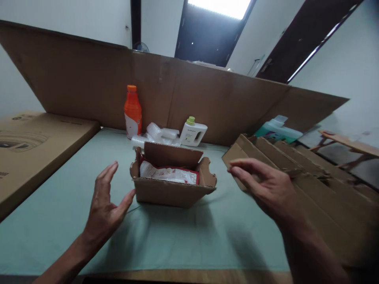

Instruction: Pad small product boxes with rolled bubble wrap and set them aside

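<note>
A small open cardboard box (166, 191) sits in the middle of the pale green table top (177, 236). Inside it lies a white and red plastic packet (168, 173). My left hand (105, 203) is open just left of the box, thumb almost touching its front left corner. My right hand (263, 185) hovers to the right of the box with fingers stretched toward it, holding nothing, above a stack of flat cardboard pieces (299, 173).
An orange bottle (132, 112), rolls of bubble wrap (156, 134) and a white bottle with a green cap (193, 132) stand behind the box. A tall cardboard sheet (207, 94) walls the back. A flat carton (32, 146) lies left; a teal bottle (276, 130) at right.
</note>
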The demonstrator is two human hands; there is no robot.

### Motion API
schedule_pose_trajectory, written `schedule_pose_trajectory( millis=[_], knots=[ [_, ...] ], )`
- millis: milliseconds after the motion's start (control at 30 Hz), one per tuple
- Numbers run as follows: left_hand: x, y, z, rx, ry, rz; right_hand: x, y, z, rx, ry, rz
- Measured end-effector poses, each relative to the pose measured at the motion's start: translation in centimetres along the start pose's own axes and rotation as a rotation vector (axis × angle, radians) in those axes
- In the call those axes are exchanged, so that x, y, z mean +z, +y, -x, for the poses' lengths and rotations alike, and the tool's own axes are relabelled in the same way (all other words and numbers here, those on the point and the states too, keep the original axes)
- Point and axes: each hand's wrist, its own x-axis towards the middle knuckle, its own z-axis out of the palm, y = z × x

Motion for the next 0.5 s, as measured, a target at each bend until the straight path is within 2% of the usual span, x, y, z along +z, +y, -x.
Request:
schedule_pose_trajectory(
  millis=[67, 167, 233, 300, 400, 500],
  knots=[
    [0.4, -1.4, 0.8, -0.235, -0.140, 0.120, 1.0, 1.8, 3.3, 0.124, 0.029, -0.121],
    [2.8, -2.5, 0.8, -0.518, -0.309, 0.333, 6.2, 3.5, 6.4, 0.194, -0.157, -0.305],
    [4.9, -2.2, 0.4, -0.616, -0.359, 0.449, 9.8, 4.0, 6.9, 0.216, -0.192, -0.409],
    [6.5, -1.3, 0.4, -0.654, -0.342, 0.489, 11.9, 4.1, 7.2, 0.249, -0.156, -0.475],
    [7.1, -0.1, 1.8, -0.680, -0.291, 0.429, 11.8, 3.9, 9.1, 0.294, -0.066, -0.445],
    [4.5, -0.1, 3.9, -0.695, -0.335, 0.387, 10.5, 2.7, 11.5, 0.262, -0.014, -0.394]
  ],
)
